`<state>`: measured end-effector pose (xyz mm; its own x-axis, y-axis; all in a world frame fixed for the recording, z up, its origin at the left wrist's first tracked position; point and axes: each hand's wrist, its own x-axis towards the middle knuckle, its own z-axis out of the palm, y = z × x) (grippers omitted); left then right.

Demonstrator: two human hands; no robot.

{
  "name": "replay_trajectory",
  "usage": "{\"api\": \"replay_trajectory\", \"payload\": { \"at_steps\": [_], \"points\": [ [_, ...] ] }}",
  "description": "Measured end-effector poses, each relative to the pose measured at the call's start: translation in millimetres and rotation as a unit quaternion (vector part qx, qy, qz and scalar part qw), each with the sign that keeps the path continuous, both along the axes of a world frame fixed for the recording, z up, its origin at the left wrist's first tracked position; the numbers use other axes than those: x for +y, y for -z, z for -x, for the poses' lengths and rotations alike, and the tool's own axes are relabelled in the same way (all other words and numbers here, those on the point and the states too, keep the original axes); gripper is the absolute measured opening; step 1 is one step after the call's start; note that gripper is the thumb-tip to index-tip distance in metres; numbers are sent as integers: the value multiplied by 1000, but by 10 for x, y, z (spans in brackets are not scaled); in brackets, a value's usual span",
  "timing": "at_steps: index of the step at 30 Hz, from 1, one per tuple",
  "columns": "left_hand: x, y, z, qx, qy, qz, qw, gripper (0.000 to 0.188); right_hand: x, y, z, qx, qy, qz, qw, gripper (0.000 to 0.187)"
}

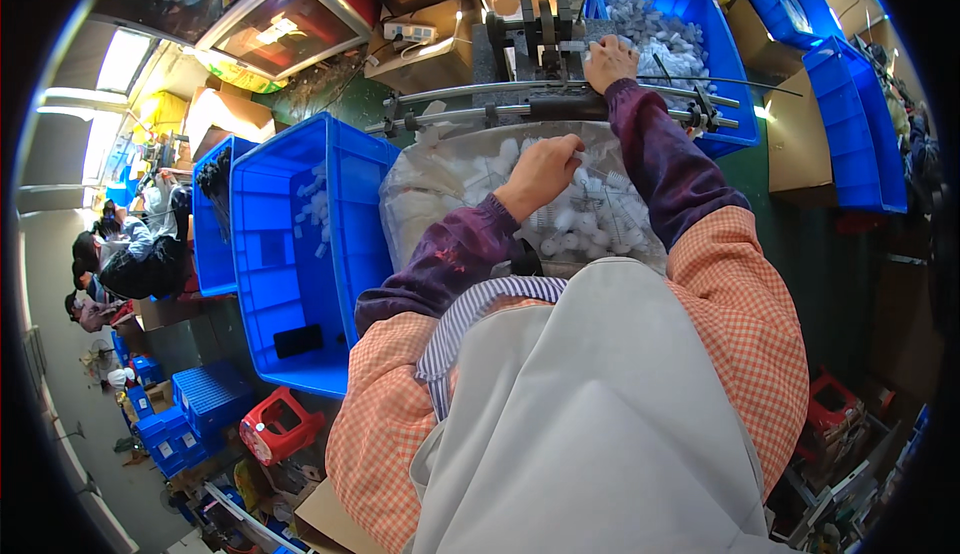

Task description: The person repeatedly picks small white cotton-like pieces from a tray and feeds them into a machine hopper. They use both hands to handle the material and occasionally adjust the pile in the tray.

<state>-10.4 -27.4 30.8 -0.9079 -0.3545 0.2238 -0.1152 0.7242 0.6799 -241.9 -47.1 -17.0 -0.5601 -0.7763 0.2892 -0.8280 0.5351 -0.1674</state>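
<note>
My left hand (543, 176) hovers above a plastic-lined tray (420, 189) heaped with small white plastic parts (575, 222) and springs. Its thumb and fingertips are pinched together; a pale bit shows at their tips, too small to name. Farther off, my right hand (610, 62) has its fingers curled down at the right side of a dark bench fixture (537, 39). A small whitish translucent plastic piece (572, 45) sits between those fingertips and the fixture. Two metal rods (470, 94) run across between the tray and the fixture.
Beyond my right hand stands a blue crate (735, 84) of whitish plastic parts. To the left, another blue crate (290, 304) holds a few white parts and a dark flat object (298, 340). Cardboard boxes (430, 54), a red stool (280, 426) and more blue crates (850, 124) surround me.
</note>
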Motion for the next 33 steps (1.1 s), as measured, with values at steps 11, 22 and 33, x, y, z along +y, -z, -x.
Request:
{"api": "replay_trajectory", "payload": {
  "at_steps": [11, 22, 33],
  "points": [
    [2, -306, 232, 64, -21, 2, 998, 15, 307, -484, 657, -23, 131, -11, 991, 22],
    [3, -342, 308, 5, -94, 76, 993, 31, 632, -437, 143, -459, -331, 37, 824, 26],
    [393, 674, 113, -169, 108, 185, 962, 26, -202, 202, 259, 27, -77, 98, 992, 10]
  ]
}}
